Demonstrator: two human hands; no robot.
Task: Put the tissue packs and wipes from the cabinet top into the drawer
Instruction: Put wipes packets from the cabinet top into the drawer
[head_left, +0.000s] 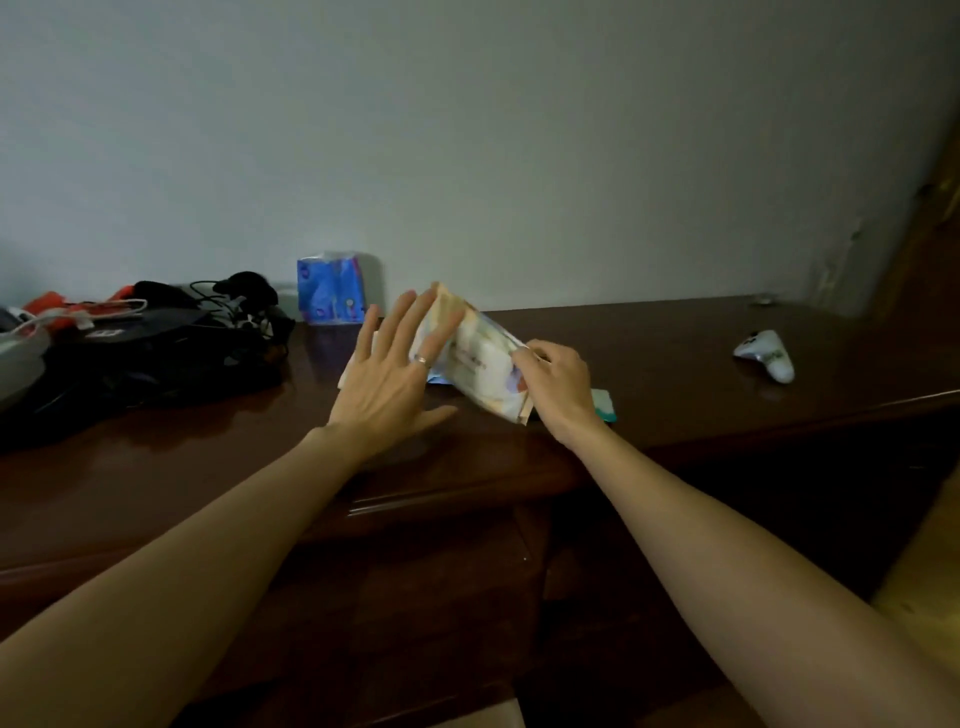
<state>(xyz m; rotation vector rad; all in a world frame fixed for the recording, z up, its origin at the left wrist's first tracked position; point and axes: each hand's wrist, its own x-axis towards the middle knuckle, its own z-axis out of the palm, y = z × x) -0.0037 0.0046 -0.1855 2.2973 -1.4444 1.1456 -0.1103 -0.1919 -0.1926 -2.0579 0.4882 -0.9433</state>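
Both forearms reach in from the near edge toward the wipes pack, which is tilted up off the dark wooden bench near its middle. Gripping the pack's near right end is the right hand, fingers curled around it. Spread flat with fingers extended, the left hand rests against the pack's left side; a ring shows on one finger. A blue tissue pack stands upright at the far wall. Tangled black cables and bags lie far left, a white controller far right.
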